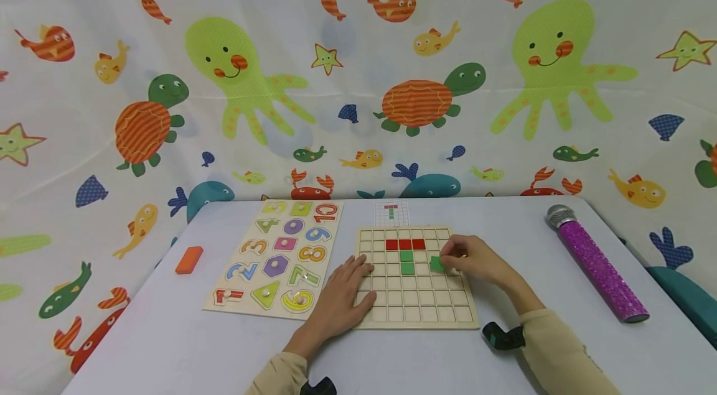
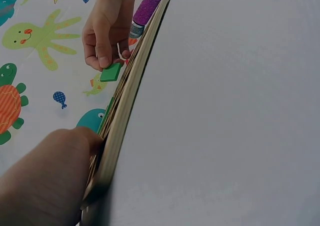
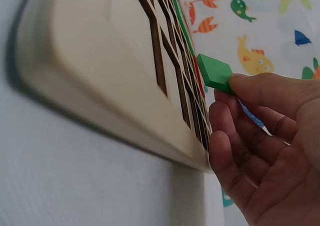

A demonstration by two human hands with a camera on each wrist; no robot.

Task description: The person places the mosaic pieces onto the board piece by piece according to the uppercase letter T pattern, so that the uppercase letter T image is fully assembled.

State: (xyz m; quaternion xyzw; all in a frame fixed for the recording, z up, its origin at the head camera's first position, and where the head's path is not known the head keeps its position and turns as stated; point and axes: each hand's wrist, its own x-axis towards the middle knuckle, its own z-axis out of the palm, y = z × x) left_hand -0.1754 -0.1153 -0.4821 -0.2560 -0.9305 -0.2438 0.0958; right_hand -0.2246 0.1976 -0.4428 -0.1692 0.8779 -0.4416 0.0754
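Note:
A wooden grid board (image 1: 414,317) lies on the white table. Set in its upper part are a row of three red square tiles (image 1: 406,245) and two green tiles (image 1: 407,262) running down below the middle one. My right hand (image 1: 476,258) pinches another green square tile (image 3: 215,72) between thumb and fingers, over the board's right side. My left hand (image 1: 343,295) rests on the board's left edge with its fingers spread. Behind the board, a small pattern card (image 1: 392,213) shows a red and green T on a grid.
A wooden number and shape puzzle (image 1: 266,280) lies left of the board. Farther left is an orange block (image 1: 188,260). A purple glitter microphone (image 1: 602,267) lies on the right. A sea-animal cloth (image 1: 358,90) hangs behind the table.

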